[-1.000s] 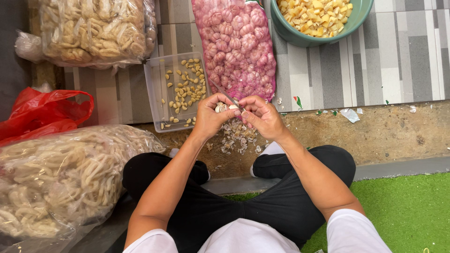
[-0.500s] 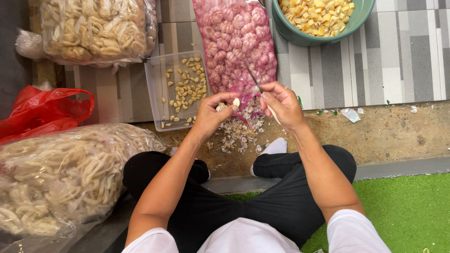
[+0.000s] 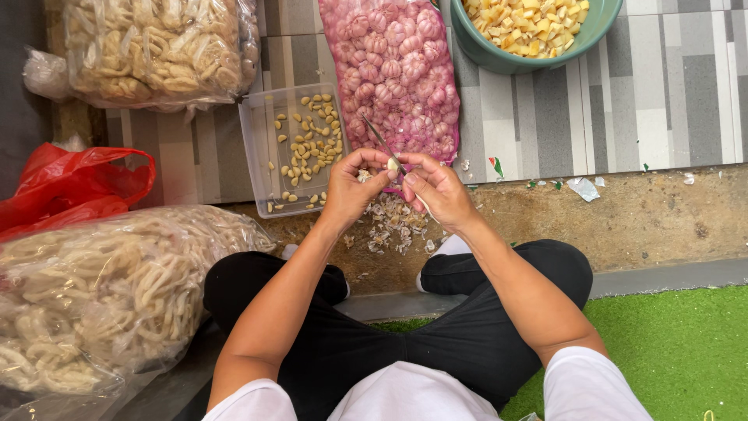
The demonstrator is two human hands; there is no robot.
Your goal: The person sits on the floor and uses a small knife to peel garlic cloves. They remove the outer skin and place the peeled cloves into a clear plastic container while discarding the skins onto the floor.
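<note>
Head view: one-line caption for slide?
Left hand holds garlic clove while right hand works knife over peel pile.

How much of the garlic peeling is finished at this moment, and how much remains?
Done: a few dozen peeled cloves lie in the clear plastic tray, and papery skins are piled below the hands. In hand: the left hand holds one clove while the right hand works it with a thin knife. Left: the pink mesh bag of garlic bulbs looks nearly full.
</note>
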